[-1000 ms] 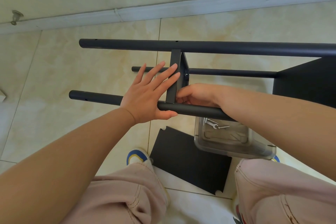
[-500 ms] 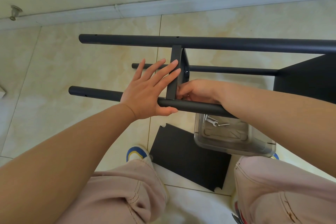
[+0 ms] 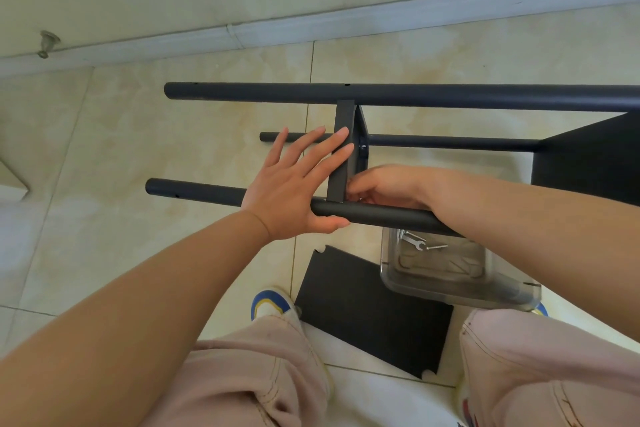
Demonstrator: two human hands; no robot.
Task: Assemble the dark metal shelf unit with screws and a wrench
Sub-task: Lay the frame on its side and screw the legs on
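The dark flat metal shelf panel (image 3: 341, 152) is pressed by the flat, straight-fingered left hand (image 3: 294, 184); right hand (image 3: 384, 184) fingers are curled at its near edge; grip contents cannot be told.

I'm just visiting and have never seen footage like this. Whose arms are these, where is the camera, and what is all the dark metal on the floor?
There is no machine here: a person wears a camera on the head, so you look down at their own arms, knees and shoes.

The left hand presses flat, fingers straight, against an upright shelf panel set between long dark tubes.

The right hand is curled at the panel's lower corner, where it meets the near tube; what it pinches is hidden.

On the tiled floor lie a loose dark panel and a clear plastic tray holding a small wrench.
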